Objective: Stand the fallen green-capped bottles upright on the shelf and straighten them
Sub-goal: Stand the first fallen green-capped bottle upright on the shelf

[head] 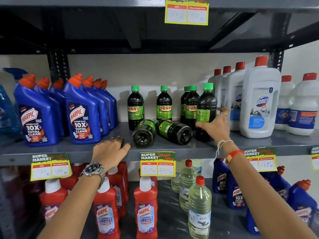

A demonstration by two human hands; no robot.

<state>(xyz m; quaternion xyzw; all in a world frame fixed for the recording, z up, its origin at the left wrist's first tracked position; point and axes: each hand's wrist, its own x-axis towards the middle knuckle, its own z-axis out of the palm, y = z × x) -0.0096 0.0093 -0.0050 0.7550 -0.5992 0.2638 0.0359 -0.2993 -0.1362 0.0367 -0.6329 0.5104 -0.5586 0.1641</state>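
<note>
Two dark green-capped bottles lie on their sides on the grey shelf (69, 149), bases toward me: the left fallen bottle (144, 132) and the right fallen bottle (173, 131). Several more stand upright behind them, such as the ones at the back left (135, 105) and back middle (164, 103). My right hand (216, 125) is wrapped around the lower body of an upright front bottle (206, 104). My left hand (112, 148) rests flat on the shelf's front edge, fingertips just left of the left fallen bottle, holding nothing.
Blue Harpic bottles (81, 111) crowd the shelf's left side. White red-capped Domex bottles (260, 102) stand close on the right. Price tags (158, 163) hang from the shelf edge. The lower shelf holds red Harpic bottles (145, 209) and clear bottles (199, 209).
</note>
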